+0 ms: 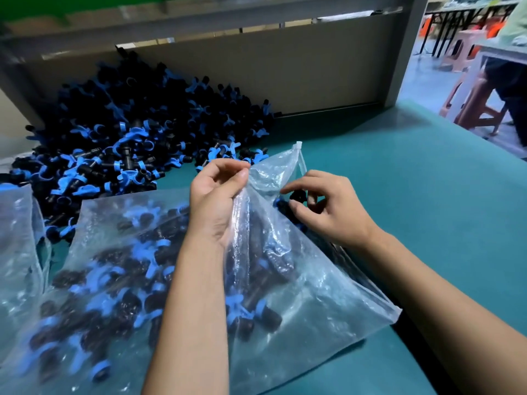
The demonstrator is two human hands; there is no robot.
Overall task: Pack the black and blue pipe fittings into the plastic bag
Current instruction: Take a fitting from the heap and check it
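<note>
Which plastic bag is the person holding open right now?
The big bag in the middle, half full of fittings. The left hand pinches its top edge up. The other bag, at the left edge, lies untouched.

A factory packing bench: beyond the left hand (212, 195), a bulk heap of identical fittings (137, 132) on a green worktable (399, 195); far right, plastic stools (470, 92) and more tables.

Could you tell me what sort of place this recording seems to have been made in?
Probably a small factory packing bench: a big loose heap of identical fittings on a green worktable, a plastic bag being filled by hand, and plastic stools at other tables behind.
</note>
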